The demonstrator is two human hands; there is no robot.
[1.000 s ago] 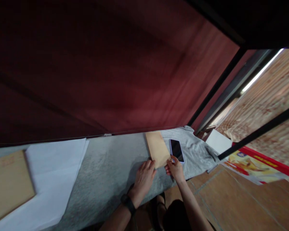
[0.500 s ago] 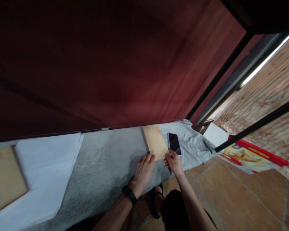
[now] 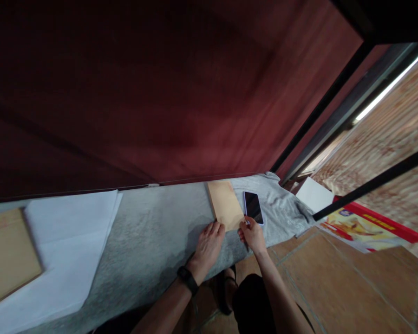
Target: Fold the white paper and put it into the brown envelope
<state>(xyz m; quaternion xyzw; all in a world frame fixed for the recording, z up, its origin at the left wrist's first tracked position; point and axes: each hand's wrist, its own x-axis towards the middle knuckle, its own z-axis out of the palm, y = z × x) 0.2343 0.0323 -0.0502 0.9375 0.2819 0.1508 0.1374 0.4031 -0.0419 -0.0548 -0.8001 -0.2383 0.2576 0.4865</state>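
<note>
A flat, tan paper packet (image 3: 226, 202), shaped like an envelope, lies slanted on a grey cloth-covered surface (image 3: 153, 222). At its near left corner, my left hand (image 3: 211, 243) has its fingers bent and closed on the edge, with a dark band on the wrist. My right hand (image 3: 253, 235) is closed in a pinch by the near right corner. A thin dark stick-like thing, perhaps a pen, pokes out below its fingers; its kind is not clear. Just beyond the right hand lies a smartphone (image 3: 253, 206) with a dark screen and pale edge.
Large white sheets (image 3: 73, 241) and a brown board or folder (image 3: 9, 255) lie at the left. A dark red panel (image 3: 160, 102) rises behind the surface. On the right are a black metal bar (image 3: 372, 185), a white box (image 3: 314, 194) and a red-yellow printed package (image 3: 365, 227) above the tiled floor (image 3: 334, 278).
The view has shifted very slightly. Both hands stay at the near corners of the tan packet, with no clear movement.
</note>
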